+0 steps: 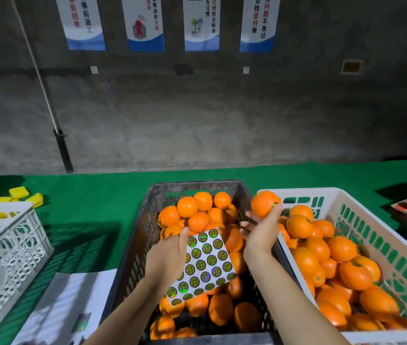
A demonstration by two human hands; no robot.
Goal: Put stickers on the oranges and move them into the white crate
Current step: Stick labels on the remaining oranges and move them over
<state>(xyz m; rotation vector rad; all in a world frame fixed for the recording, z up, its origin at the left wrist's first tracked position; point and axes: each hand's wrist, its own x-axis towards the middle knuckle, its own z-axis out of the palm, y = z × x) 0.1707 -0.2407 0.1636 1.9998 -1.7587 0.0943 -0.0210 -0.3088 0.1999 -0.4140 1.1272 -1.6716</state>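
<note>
Green cloth covers the surface. With my right hand [259,235] gripping a stickered orange [264,204] above the white crate [381,235], I should lower it gently; my left hand [170,257] pinches the sticker sheet [207,265].

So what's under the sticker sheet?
Oranges in the dark crate lie under the sticker sheet. Those directly beneath are covered.

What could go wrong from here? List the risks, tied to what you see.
1. The right hand holds the orange by its lower part, over the wall between the dark crate and white crate; it could slip back among unstickered fruit.
2. The sticker sits beside the thumb and might rub off.
3. The left hand holds the sheet by one edge; it could sag onto the oranges.
</note>
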